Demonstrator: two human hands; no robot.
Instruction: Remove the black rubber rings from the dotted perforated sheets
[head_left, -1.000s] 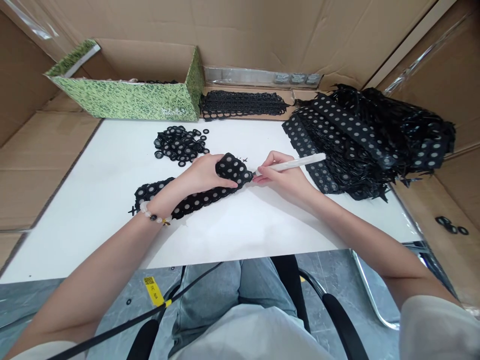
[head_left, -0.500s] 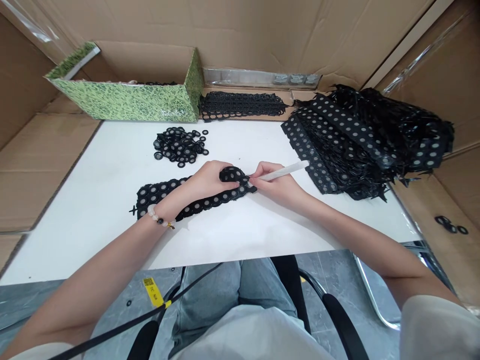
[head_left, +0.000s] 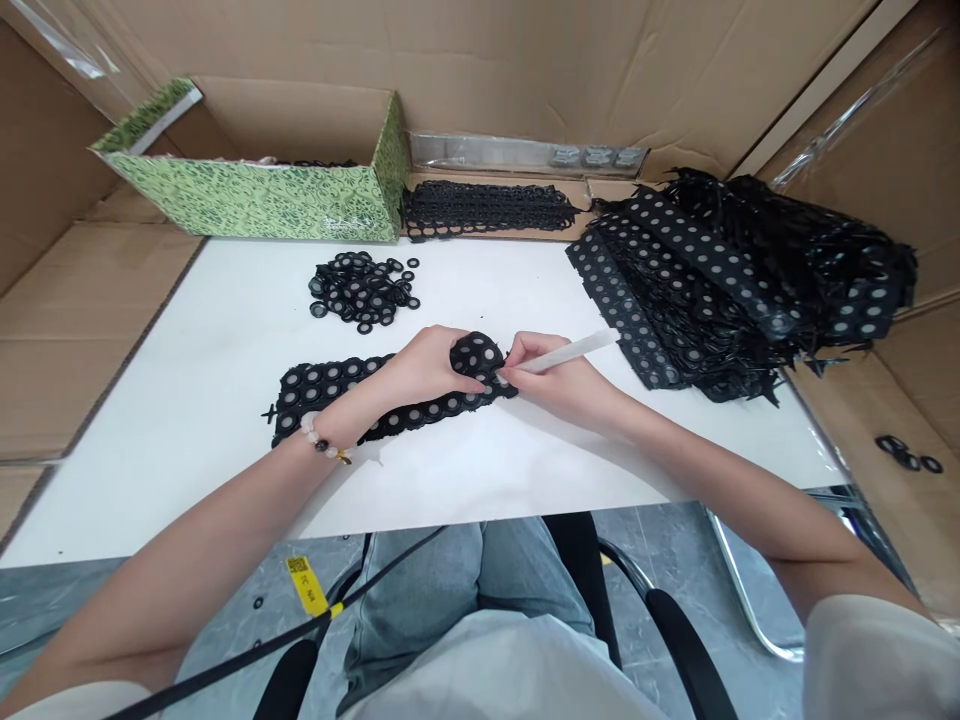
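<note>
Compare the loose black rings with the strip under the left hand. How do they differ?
The loose black rings lie separate in a heaped pile, while the black perforated strip is one joined piece. The pile lies farther from the person, with no hand on it; the strip lies nearer, under the left hand, with its end bunched up. Both are black with round holes and rest on the white work surface.

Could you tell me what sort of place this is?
Probably a small workshop: a heap of black punched strips, a pile of loose black rings, and cardboard sheets lining the work table.
</note>
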